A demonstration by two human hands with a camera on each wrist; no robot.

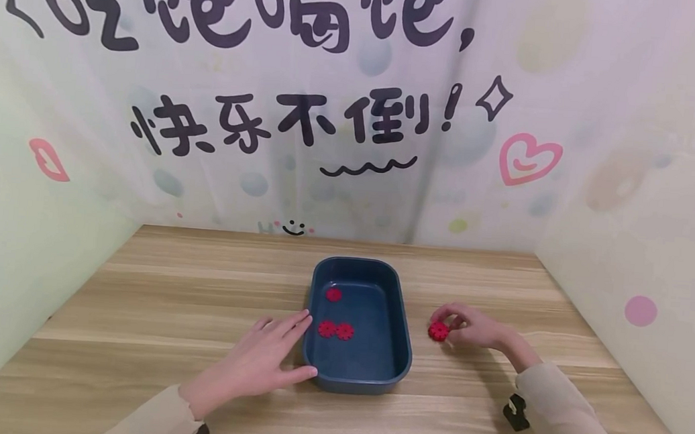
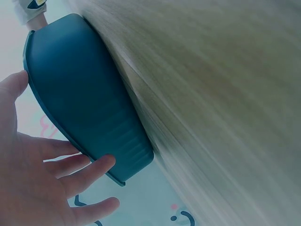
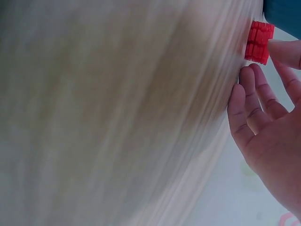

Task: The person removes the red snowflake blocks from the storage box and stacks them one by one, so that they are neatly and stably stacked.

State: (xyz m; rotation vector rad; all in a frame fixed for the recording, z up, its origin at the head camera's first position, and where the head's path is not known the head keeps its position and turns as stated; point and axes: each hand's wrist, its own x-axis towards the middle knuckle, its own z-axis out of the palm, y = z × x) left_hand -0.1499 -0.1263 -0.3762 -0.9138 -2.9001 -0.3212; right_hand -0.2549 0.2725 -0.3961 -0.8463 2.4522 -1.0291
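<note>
A dark blue rectangular tray (image 1: 380, 313) stands on the wooden table. Inside it, towards its left side, lie a single red snowflake disc (image 1: 333, 295) and a touching pair of red snowflake discs (image 1: 345, 332). With fingers extended, my left hand (image 1: 259, 355) touches the tray's left rim; the left wrist view shows the thumb and fingers spread along the tray (image 2: 84, 94). To the tray's right, my right hand (image 1: 476, 325) pinches a short stack of red snowflake discs (image 3: 258, 42) at the table surface. The thumb shows on the stack; part of the index finger is hidden.
The wooden table (image 1: 199, 260) reaches back to a printed cloth (image 1: 349, 197) with black writing and small drawings. Pale walls close in the left and right sides. The tray's raised rim stands between the two hands.
</note>
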